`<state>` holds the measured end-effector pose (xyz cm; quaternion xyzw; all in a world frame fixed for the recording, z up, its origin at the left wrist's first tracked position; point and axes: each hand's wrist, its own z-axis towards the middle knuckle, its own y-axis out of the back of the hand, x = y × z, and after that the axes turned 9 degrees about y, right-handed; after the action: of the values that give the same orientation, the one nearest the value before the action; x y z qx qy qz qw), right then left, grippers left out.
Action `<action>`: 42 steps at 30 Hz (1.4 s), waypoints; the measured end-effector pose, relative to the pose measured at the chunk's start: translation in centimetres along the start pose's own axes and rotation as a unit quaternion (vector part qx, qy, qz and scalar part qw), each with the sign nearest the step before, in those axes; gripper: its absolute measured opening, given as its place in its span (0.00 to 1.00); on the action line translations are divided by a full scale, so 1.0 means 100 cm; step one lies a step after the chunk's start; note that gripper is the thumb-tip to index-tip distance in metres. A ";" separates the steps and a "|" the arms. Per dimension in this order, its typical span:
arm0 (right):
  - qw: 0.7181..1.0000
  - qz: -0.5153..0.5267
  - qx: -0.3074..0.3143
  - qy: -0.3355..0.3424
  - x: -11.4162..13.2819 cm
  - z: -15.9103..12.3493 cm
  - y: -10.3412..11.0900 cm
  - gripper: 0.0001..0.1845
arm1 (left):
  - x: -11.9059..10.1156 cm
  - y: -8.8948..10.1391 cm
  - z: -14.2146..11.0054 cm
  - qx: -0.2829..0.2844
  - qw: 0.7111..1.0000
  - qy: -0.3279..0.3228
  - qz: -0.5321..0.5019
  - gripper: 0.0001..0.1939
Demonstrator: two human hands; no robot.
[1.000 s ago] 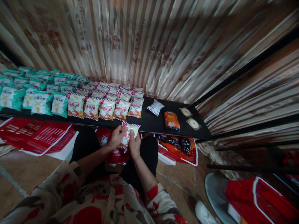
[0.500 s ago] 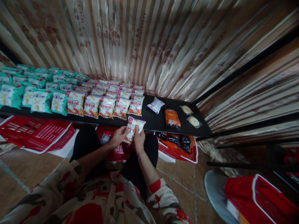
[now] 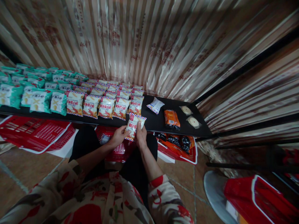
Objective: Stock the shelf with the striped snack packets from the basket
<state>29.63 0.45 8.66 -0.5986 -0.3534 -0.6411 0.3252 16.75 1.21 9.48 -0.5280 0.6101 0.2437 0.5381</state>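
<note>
A cream snack packet with a red and blue striped edge (image 3: 135,123) is held by both hands at the front edge of the black shelf (image 3: 154,122). My left hand (image 3: 119,135) grips its lower left corner, and my right hand (image 3: 141,137) grips its right side with fingers on top. It hangs just right of the front row of matching packets (image 3: 105,106), which stand in several rows on the shelf. Teal packets (image 3: 35,98) fill the shelf's left part.
On the shelf's right part lie a white packet (image 3: 155,105), an orange packet (image 3: 171,119) and two round clear-wrapped items (image 3: 190,115). Red baskets (image 3: 35,133) sit under the shelf, one with dark packets (image 3: 179,141). Another red basket (image 3: 257,199) stands at lower right. A striped curtain hangs behind.
Both hands have lifted the packet up and to the right, from over my lap to the shelf's front edge.
</note>
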 end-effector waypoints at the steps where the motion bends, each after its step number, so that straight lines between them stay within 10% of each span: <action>1: 1.000 0.003 0.005 -0.003 0.000 0.001 0.001 0.30 | 0.000 0.000 0.001 -0.007 1.000 -0.002 0.003 0.28; 20: 0.992 0.082 0.097 -0.024 0.019 -0.007 0.031 0.24 | 0.002 -0.014 0.031 -0.073 0.989 -0.071 0.111 0.20; 42: 0.998 0.044 0.045 0.032 0.006 0.034 0.020 0.22 | -0.014 -0.026 0.047 -0.182 0.940 -0.072 0.279 0.17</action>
<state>33.06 2.28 9.51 -0.5778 -0.3446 -0.6284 0.3905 20.80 5.02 10.07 -0.4063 0.6377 0.5285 0.3859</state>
